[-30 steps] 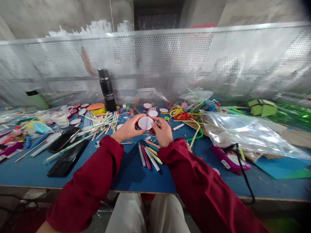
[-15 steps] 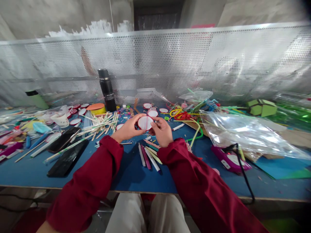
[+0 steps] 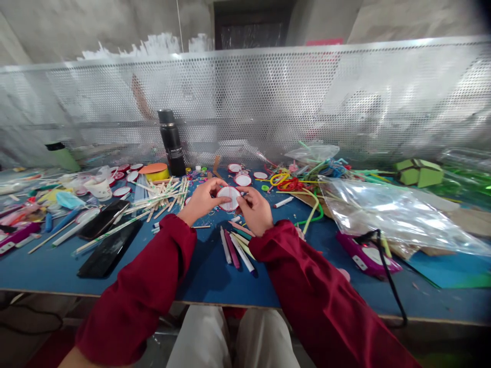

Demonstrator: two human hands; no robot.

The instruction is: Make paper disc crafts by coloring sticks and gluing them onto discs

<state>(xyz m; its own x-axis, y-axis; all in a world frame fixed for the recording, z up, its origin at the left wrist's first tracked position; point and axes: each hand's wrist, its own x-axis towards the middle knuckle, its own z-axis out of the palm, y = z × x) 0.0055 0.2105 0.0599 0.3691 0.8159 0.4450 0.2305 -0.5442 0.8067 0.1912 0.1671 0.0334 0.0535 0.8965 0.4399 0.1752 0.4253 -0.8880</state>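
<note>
Both hands hold one small white disc with a red rim (image 3: 229,198) a little above the blue table (image 3: 207,276). My left hand (image 3: 201,201) grips its left edge, thumb across the top. My right hand (image 3: 255,208) pinches its right edge, fingers curled round it. A thin red line runs across the disc's face. Several coloured straws (image 3: 235,248) lie on the table just below my hands. More red-rimmed discs (image 3: 243,179) lie just beyond them.
A black flask (image 3: 171,143) stands at the back by a perforated metal screen (image 3: 268,102). Wooden sticks (image 3: 161,197) and two phones (image 3: 105,232) lie left. Tangled cords (image 3: 295,179), a clear plastic bag (image 3: 383,214), a glue gun (image 3: 364,253) and green boxes (image 3: 418,173) lie right.
My hands have closed in more over the disc and lowered it slightly. The view has shifted a little to the left.
</note>
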